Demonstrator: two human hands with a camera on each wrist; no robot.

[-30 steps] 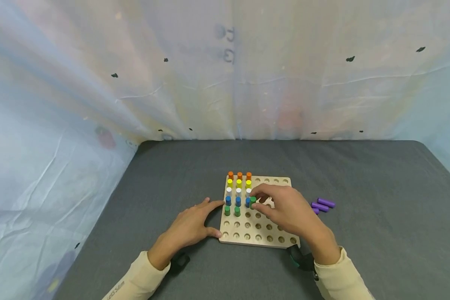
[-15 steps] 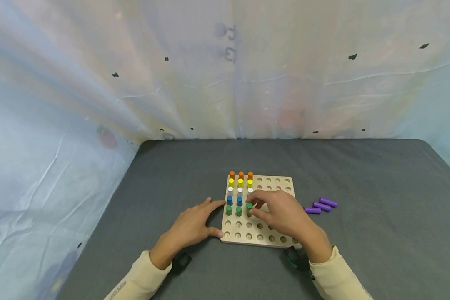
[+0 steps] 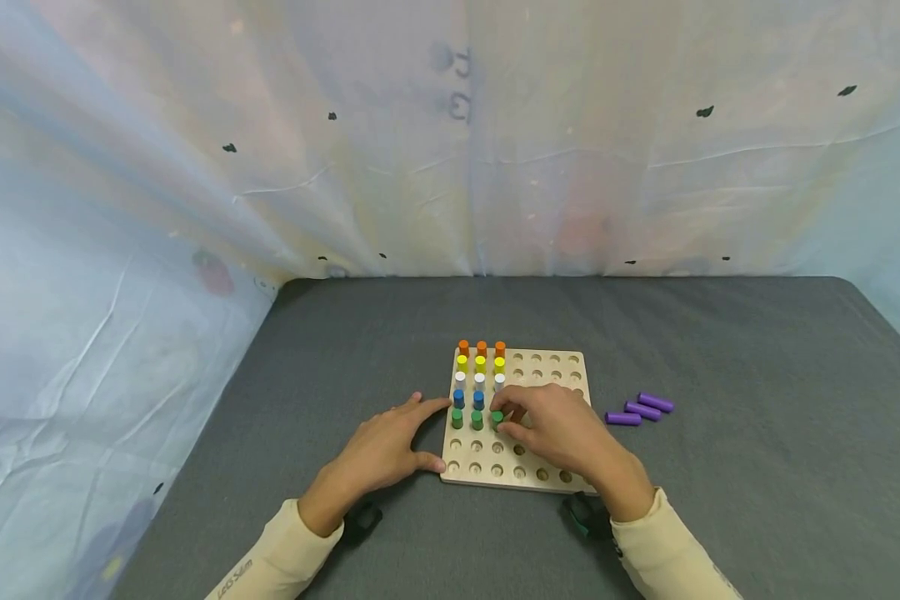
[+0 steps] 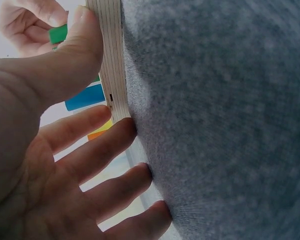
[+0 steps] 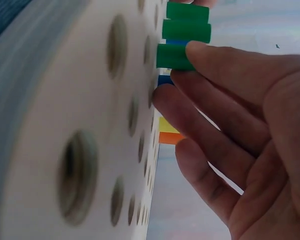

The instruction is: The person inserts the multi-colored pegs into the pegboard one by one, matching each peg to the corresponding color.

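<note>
A wooden pegboard lies on the table with pegs upright in its left columns: orange, yellow, white, blue and green. My right hand pinches a third green peg between thumb and fingers. In the right wrist view that peg stands in the board beside two other green ones. My left hand rests at the board's left side, thumb and index finger touching its edge, the fingers spread. Part of the board is hidden under my right hand.
Several holes hold no peg on the board's right and near side. To the right of the board, three purple pegs lie on the grey tablecloth. A pale curtain hangs behind the table.
The green peg in my right hand has come toward me and down, from above the blue row into the green row. My left hand stays on the board's edge.
</note>
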